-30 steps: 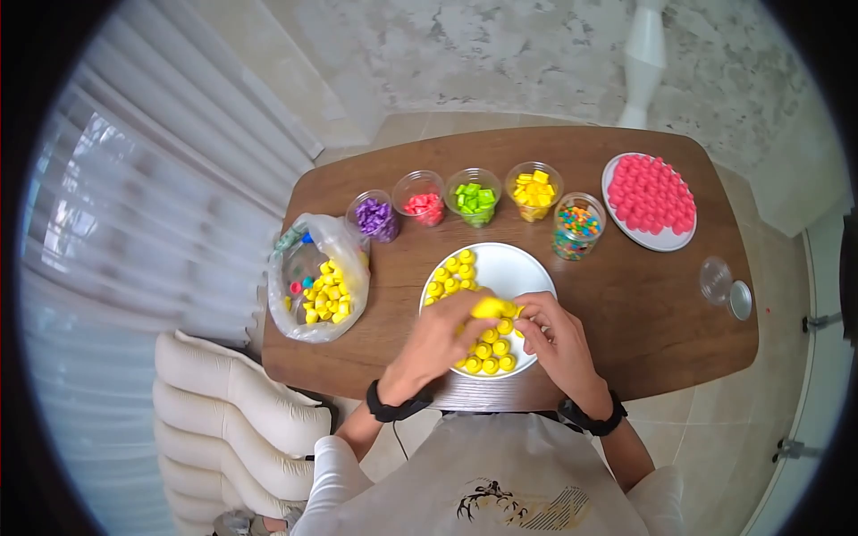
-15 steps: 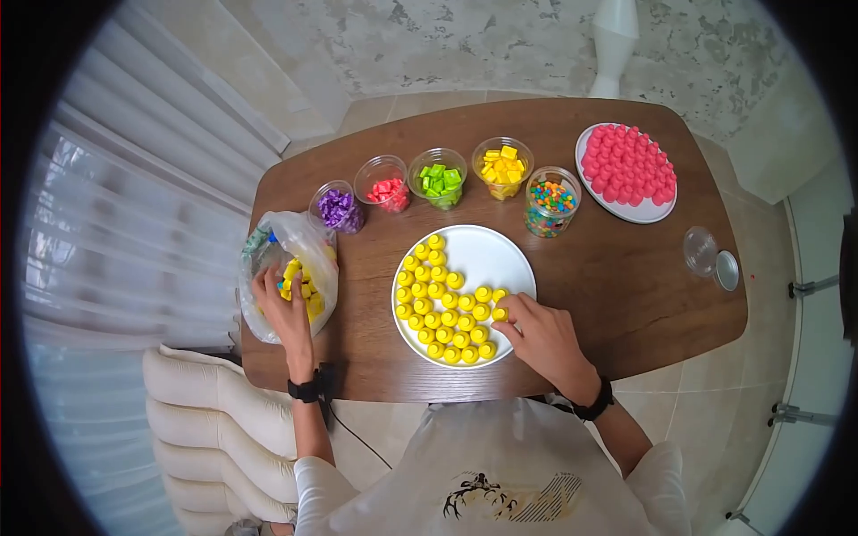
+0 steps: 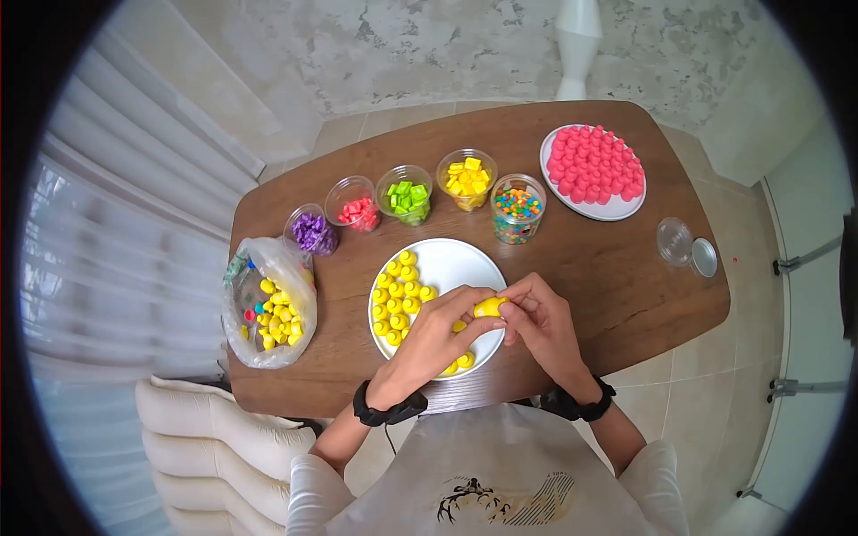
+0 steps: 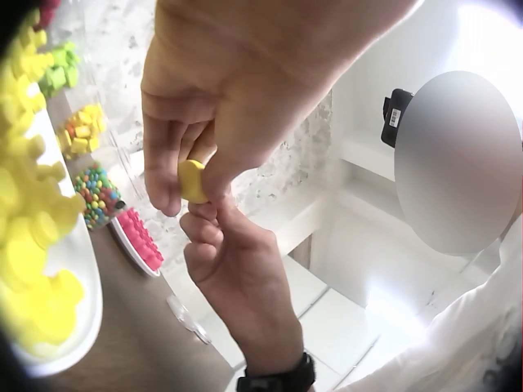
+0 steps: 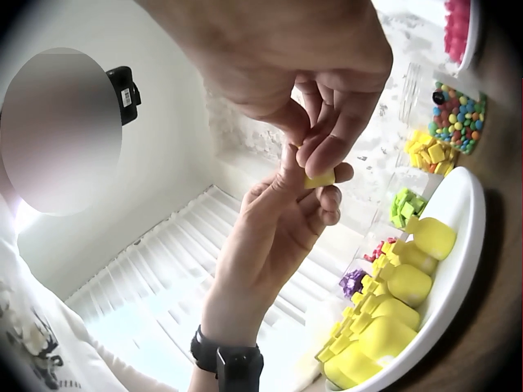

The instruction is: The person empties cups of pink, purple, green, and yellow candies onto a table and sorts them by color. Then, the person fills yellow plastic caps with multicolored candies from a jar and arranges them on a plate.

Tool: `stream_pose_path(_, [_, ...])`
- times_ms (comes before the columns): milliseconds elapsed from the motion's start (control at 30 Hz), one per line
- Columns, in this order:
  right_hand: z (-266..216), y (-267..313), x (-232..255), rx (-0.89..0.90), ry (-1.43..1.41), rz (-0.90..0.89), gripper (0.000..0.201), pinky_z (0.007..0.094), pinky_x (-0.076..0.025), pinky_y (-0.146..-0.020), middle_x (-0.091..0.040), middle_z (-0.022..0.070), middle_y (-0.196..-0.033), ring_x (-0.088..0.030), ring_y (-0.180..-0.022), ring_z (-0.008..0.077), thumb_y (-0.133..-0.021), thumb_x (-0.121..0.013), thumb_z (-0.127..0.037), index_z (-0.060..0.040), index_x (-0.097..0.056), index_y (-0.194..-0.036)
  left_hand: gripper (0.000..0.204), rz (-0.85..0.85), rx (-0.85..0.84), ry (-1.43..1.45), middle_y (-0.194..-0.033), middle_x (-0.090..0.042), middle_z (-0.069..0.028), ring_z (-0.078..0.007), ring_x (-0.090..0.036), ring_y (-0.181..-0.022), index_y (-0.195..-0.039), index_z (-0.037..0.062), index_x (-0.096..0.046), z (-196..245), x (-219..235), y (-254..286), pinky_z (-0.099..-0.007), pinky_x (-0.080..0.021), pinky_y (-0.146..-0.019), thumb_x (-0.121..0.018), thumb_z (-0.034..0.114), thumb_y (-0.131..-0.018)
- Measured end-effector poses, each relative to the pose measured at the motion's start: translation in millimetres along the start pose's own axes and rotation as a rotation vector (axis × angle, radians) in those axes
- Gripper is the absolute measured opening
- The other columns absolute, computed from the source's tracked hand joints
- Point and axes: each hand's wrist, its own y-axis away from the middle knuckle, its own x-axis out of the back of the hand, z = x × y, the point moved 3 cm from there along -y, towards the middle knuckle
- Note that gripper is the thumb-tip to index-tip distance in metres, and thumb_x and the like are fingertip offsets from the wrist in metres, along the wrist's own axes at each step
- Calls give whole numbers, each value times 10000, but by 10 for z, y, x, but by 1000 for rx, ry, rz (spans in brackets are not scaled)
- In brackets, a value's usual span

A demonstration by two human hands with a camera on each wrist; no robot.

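Over the white plate (image 3: 465, 259) both hands meet at one small yellow bottle-shaped piece (image 3: 489, 308). My left hand (image 3: 438, 329) holds its body between thumb and fingers. With thumb and fingertips, my right hand (image 3: 547, 326) pinches the piece's narrow end, which those fingers hide. Rows of like yellow pieces (image 3: 396, 305) stand upright on the plate's left part, and the left hand covers some of them from above. In the right wrist view, yellow pieces (image 5: 409, 282) show narrow tops and wide bodies.
At the table's left lies an open plastic bag (image 3: 306, 313) holding more yellow pieces. Behind the plate stand cups of purple (image 3: 314, 232), red (image 3: 359, 214), green (image 3: 407, 198) and yellow sweets (image 3: 468, 179), and a jar (image 3: 517, 214). A plate of pink pieces (image 3: 594, 165) sits back right, near a lid (image 3: 704, 257).
Half a second ago my left hand was in the bag and my right hand touched a piece on the plate. Both hands are now together over the plate with a yellow piece.
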Motion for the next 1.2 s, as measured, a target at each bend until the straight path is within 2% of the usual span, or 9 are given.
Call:
stream_pose_path(267, [-89, -173, 300, -20, -276, 45, 101, 240, -524, -578, -642, 45, -818, -604, -644, 71, -1079, -580, -115, -14, -590, -1071, 380, -49, 81, 165, -937, -762, -93, -114, -722, -818, -1246, 5, -719, 35, 0, -387, -300, -559, -752, -805, 126, -897])
stream_pose_path(400, [-145, -221, 559, 31, -303, 246, 175, 254, -516, -577, -620, 33, -843, -588, -635, 84, -1084, -584, -200, -29, -616, -1068, 386, 223, -209, -209, -940, -723, -91, -140, -667, -785, -1229, 9, -718, 207, 218, -906, -315, -533, -721, -819, 126, -875])
stream_pose_path(467, [-232, -210, 645, 47, -406, 324, 183, 261, -514, -598, -608, 20, -836, -591, -667, 85, -1084, -584, -207, -28, -621, -1079, 302, 274, -295, -200, -996, -680, -171, -295, -650, -810, -1134, -31, -687, 244, 213, -1213, -401, -532, -740, -771, 81, -866])
stream_pose_path(567, [-257, -183, 688, 72, -427, 354, 179, 267, -518, -615, -602, 13, -834, -595, -693, 86, -1082, -591, -207, -31, -623, -1083, 255, 252, -583, -623, -1028, -645, -170, -337, -669, -894, -1089, -18, -675, 191, 48, -1507, -441, -535, -753, -729, 18, -842])
stream_pose_path(667, [-241, -155, 696, 82, -411, 364, 181, 265, -523, -616, -605, 16, -834, -595, -687, 84, -1080, -596, -209, -30, -622, -1084, 327, 58, -564, -877, -1087, -623, -155, -375, -660, -982, -1158, 16, -673, -117, -75, -1738, -458, -531, -791, -738, 31, -838])
stream_pose_path(733, [-246, -136, 709, 87, -400, 366, 183, 262, -526, -617, -607, 18, -830, -594, -679, 82, -1080, -599, -211, -29, -620, -1086, 327, 76, -584, -866, -1080, -636, -152, -370, -663, -959, -1158, 7, -671, -105, -31, -1697, -445, -530, -796, -746, 34, -841])
stream_pose_path(867, [-242, -125, 654, 136, -254, 337, 167, 239, -521, -591, -613, 21, -803, -593, -652, 71, -1079, -606, -190, -23, -608, -1086, 338, 136, -422, -348, -1061, -660, -145, -284, -672, -909, -1173, -9, -690, 113, 86, -1345, -383, -528, -795, -786, 69, -858])
stream_pose_path(1000, [-300, -130, 414, 236, -149, 285, 100, 217, -496, -561, -634, 25, -807, -587, -639, 54, -1063, -614, -105, -9, -587, -1071, 387, -19, -282, -11, -1097, -715, -113, -214, -689, -963, -1213, -7, -722, 235, -1, -852, -337, -550, -838, -820, 74, -848])
stream_pose_path(1200, [-361, -107, 70, 266, 104, 153, 62, 209, -457, -545, -664, 34, -816, -562, -622, 33, -1027, -626, -19, 0, -575, -1057, 462, 116, -209, -35, -1021, -733, -121, -212, -706, -877, -1262, -19, -711, 249, 40, -347, -322, -549, -795, -835, 89, -831])
